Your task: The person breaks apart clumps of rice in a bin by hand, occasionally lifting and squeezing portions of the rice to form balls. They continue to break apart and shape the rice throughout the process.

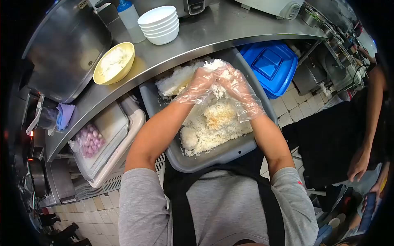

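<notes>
1. Left hand (200, 84) and right hand (236, 88), each in a loose clear plastic glove, pressed together with fingers closed around a clump of rice (215, 65).
2. Clump of rice squeezed between the two palms, above the far half of the grey tub (213, 159) and just in front of the counter's near edge.
3. Grey tub close against the person's apron, its far end tucked beneath the near edge of the steel counter (213, 28).
4. Loose rice (201, 137) across the bottom of the tub, with a browner patch near its middle and more heaped at the far left corner.
5. On the counter, close to the near edge and left of the hands: yellow bowl (130, 51) with some rice inside.
6. Farther back, toward the middle of the counter: stack of white bowls (159, 24), with a blue-capped squeeze bottle (129, 16) just beside it on the left.
7. Below the counter, right of the tub: blue lid (271, 65) over tiled floor.
8. Below the counter's left end: white trays (119, 131), with a bag of pink bulbs (88, 141) on top.
9. Far right, well apart from the tub: another person in dark clothes, one hand (359, 164) hanging low.
</notes>
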### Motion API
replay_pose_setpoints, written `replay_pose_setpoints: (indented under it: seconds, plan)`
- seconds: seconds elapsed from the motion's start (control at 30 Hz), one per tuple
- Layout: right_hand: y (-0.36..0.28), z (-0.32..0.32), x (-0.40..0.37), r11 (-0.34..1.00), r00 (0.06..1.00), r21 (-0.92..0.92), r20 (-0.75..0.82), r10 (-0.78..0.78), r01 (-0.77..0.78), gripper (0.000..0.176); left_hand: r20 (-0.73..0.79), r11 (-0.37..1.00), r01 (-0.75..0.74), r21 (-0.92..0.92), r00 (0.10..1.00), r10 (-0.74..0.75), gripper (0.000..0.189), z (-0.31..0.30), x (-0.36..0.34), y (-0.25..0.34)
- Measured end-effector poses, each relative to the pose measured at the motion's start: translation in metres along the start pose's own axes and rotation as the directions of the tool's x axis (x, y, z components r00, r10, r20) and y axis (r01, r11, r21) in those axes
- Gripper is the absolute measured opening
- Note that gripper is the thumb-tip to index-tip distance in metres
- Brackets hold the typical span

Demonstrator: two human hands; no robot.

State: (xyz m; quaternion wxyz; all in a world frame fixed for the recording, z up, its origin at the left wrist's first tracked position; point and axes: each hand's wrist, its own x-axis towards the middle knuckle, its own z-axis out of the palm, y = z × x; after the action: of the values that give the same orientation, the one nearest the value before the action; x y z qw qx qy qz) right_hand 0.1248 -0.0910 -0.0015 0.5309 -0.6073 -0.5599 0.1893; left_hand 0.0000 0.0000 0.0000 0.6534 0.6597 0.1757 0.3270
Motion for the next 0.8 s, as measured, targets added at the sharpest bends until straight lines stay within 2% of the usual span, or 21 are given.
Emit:
replay_pose_setpoints:
  seconds: [0.07,0.17,0.27,0.3,0.37,0.4,0.47,0.5,0.53,0.57,0.6,0.63,0.67,0.7,0.73,0.77,0.8]
  plan:
    - [0.003,-0.001,0.002,0.998,1.000,-0.060,0.023,-0.008,0.009,0.034,0.003,0.999,-0.015,0.033,1.000,0.015,0.026,-0.002,0.001,0.000]
    - [0.007,-0.001,-0.003,0.999,0.999,0.047,-0.049,0.003,-0.001,0.028,-0.090,0.979,0.200,0.043,0.977,-0.195,0.030,0.005,-0.006,0.019]
    - [0.029,0.002,-0.001,0.986,0.993,0.157,-0.095,0.067,-0.051,0.030,-0.109,0.950,0.264,0.166,0.962,-0.249,0.041,-0.005,0.000,0.003]
    - [0.030,0.003,0.000,0.941,0.986,0.329,-0.116,0.118,-0.074,0.032,-0.111,0.940,0.296,0.169,0.954,-0.280,0.044,-0.003,-0.001,0.009]
    - [0.031,0.007,0.003,0.764,0.967,0.638,-0.125,0.224,-0.094,0.035,-0.117,0.918,0.357,0.173,0.933,-0.341,0.051,0.000,-0.006,0.021]
    - [-0.004,0.004,0.003,0.652,0.902,0.700,-0.027,0.431,-0.291,0.050,-0.071,0.907,0.421,-0.016,0.904,-0.421,0.056,0.003,-0.004,0.016]
    - [0.010,0.009,0.002,0.568,0.947,0.790,0.047,0.317,-0.230,0.060,0.063,0.766,0.522,-0.376,0.839,-0.540,0.066,0.006,0.000,0.003]
    - [0.008,0.012,0.002,0.516,0.963,0.831,0.080,0.256,-0.206,0.065,0.082,0.746,0.514,-0.423,0.842,-0.534,0.069,0.006,0.000,0.005]
    - [0.001,0.013,0.002,0.656,0.943,0.686,0.150,0.296,-0.315,0.082,0.100,0.724,0.507,-0.467,0.844,-0.526,0.072,0.005,0.000,0.009]
    - [0.003,0.015,0.001,0.834,0.961,0.479,0.149,0.231,-0.275,0.084,0.117,0.701,0.499,-0.509,0.848,-0.517,0.075,0.003,0.000,0.012]
    - [0.008,0.018,0.000,0.950,0.973,0.240,0.163,0.165,-0.201,0.086,0.094,0.709,0.484,-0.512,0.852,-0.514,0.074,0.001,0.002,0.013]
    - [0.014,0.022,-0.001,0.996,0.985,0.085,0.172,0.019,-0.034,0.089,0.073,0.716,0.473,-0.514,0.856,-0.513,0.072,-0.003,0.005,0.014]
    - [0.021,0.026,-0.002,0.988,0.976,-0.067,0.177,-0.127,0.141,0.092,0.053,0.722,0.462,-0.515,0.858,-0.511,0.070,-0.006,0.007,0.014]
    - [0.013,0.024,-0.003,0.979,0.972,-0.201,0.235,0.006,0.043,0.092,0.032,0.728,0.450,-0.517,0.860,-0.509,0.068,-0.008,0.008,0.015]
    - [-0.002,0.021,-0.004,0.941,0.951,-0.336,0.273,0.144,-0.046,0.093,-0.016,0.771,0.483,-0.416,0.843,-0.537,0.062,-0.001,0.001,0.035]
    - [-0.009,0.020,-0.005,0.876,0.913,-0.467,0.293,0.283,-0.122,0.093,-0.001,0.839,0.448,-0.310,0.882,-0.471,0.060,0.001,-0.001,0.033]
    - [0.011,0.024,-0.006,0.892,0.948,-0.452,0.273,0.166,-0.026,0.079,0.022,0.895,0.399,-0.202,0.915,-0.403,0.058,0.002,-0.002,0.028]
